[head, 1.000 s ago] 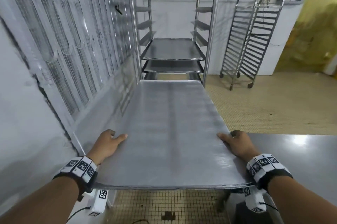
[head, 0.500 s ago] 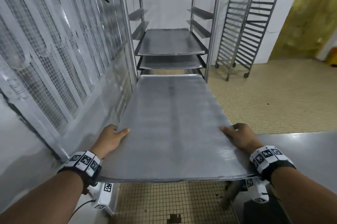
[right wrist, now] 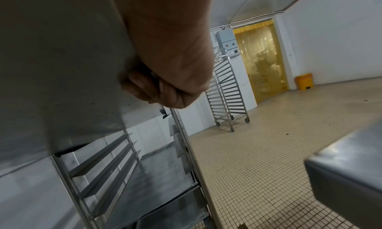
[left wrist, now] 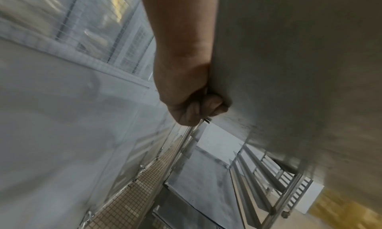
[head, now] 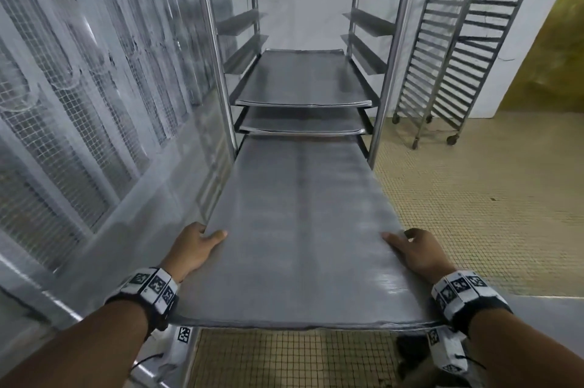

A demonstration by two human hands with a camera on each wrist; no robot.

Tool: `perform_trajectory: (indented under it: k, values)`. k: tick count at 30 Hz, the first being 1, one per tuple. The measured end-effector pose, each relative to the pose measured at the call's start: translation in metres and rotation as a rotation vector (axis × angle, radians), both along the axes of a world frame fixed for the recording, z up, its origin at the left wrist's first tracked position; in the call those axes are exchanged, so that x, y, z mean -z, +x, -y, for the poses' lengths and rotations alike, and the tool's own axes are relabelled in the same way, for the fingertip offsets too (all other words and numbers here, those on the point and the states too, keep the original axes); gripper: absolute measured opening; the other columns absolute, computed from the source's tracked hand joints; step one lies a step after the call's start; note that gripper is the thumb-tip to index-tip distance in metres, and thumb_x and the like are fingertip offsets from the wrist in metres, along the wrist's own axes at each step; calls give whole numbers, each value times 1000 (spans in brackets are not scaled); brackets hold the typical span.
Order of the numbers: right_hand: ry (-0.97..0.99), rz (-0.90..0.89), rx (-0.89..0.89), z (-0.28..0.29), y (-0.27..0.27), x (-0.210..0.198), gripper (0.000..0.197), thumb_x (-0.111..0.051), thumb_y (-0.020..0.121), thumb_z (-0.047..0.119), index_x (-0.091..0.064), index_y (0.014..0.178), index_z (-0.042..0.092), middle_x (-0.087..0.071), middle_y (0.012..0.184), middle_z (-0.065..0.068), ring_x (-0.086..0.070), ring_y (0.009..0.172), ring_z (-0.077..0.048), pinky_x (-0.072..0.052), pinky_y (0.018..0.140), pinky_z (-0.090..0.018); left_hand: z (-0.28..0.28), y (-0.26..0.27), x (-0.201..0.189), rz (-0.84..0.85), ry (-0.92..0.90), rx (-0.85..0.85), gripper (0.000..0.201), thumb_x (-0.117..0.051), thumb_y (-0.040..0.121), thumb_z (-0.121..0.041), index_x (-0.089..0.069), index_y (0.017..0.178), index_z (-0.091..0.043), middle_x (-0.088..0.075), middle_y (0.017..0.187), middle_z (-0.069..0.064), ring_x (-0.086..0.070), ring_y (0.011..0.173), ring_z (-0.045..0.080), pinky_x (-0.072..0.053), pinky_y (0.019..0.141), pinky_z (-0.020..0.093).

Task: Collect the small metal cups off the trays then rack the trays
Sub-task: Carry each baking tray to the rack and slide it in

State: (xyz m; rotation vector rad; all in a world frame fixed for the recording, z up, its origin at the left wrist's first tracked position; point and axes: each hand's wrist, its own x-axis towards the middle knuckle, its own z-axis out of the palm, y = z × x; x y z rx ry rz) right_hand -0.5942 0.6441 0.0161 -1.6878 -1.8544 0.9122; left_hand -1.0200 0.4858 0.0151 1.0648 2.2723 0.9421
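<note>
While gripped at both long edges, a tray is held level.
Left hand (head: 192, 248): curled round the tray's left edge.
Right hand (head: 417, 250): curled round the right edge.
Tray (head: 300, 229): centre frame, far end at the rack (head: 392, 49), below two racked trays (head: 303, 81).
</note>
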Motion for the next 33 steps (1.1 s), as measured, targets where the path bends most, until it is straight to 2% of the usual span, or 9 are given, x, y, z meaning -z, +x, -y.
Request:
perform_trajectory:
  k: [4,7,11,15,19,23,26,30,33]
  values:
    - [-28,-12,-24,-39,0,4,41,-68,85,58,-67,83,16,-68,78,5,-65,73,-15,-46,67,-31,-24,12,-10,-14,9,8,31,-70,94,-31,-52,73,-15,-54,76,-4,-56,71,15,-44,77,33]
    - [-47,-36,-40,-58,-2,2,37,-69,85,55,-65,80,19,-68,79,5,-66,74,-15,-48,69,-32,-39,11,-14,22,6,25,23,-70,93,-26,-71,78,-7,-72,80,7,-68,72,18,-55,78,42]
    - [-54,-39,-57,-80,-1,7,38,-68,85,57,-65,85,18,-68,81,4,-66,76,-17,-50,71,-33,-51,13,-13,45,36,24,22,-71,93,-23,-65,72,-21,-70,65,-10,-66,71,14,-52,66,31]
    - [-81,-57,-63,-96,-2,11,38,-67,87,55,-64,90,17,-69,85,1,-67,79,-20,-53,74,-34,-65,6,-7,74,36,5,19,-74,90,-34,-65,88,-17,-70,88,0,-67,80,16,-54,70,33]
    - [-61,-42,-78,-108,-8,13,38,-66,90,49,-63,95,12,-67,84,1,-64,75,-12,-46,64,-27,-80,-13,11,88,47,14,46,-77,84,-47,-66,106,-8,-73,99,6,-71,88,23,-59,81,43]
    - [-69,-52,-63,-124,-19,15,36,-66,90,46,-64,97,11,-65,81,4,-63,76,-12,-45,64,-28,-97,-11,3,111,80,24,13,-75,91,-25,-68,81,-21,-74,72,-7,-71,71,9,-53,67,29]
    - [-101,-40,-39,-143,-28,19,34,-67,90,44,-62,99,12,-63,83,4,-61,76,-13,-45,65,-29,-115,-19,2,136,94,61,24,-71,93,-17,-73,70,-23,-74,67,-18,-71,64,0,-52,64,27]
    - [-128,-29,-10,-172,-45,29,37,-69,89,42,-62,107,10,-63,88,1,-60,75,-11,-44,61,-25,-145,-42,6,177,96,57,8,-72,93,-22,-70,85,-20,-77,80,-3,-74,77,13,-60,73,34]
    - [-168,-18,9,-193,-56,34,36,-69,90,39,-60,110,11,-62,85,4,-59,74,-10,-44,59,-23,-170,-54,10,148,40,96,12,-70,95,-25,-59,93,-19,-69,90,-2,-69,86,15,-51,67,20]
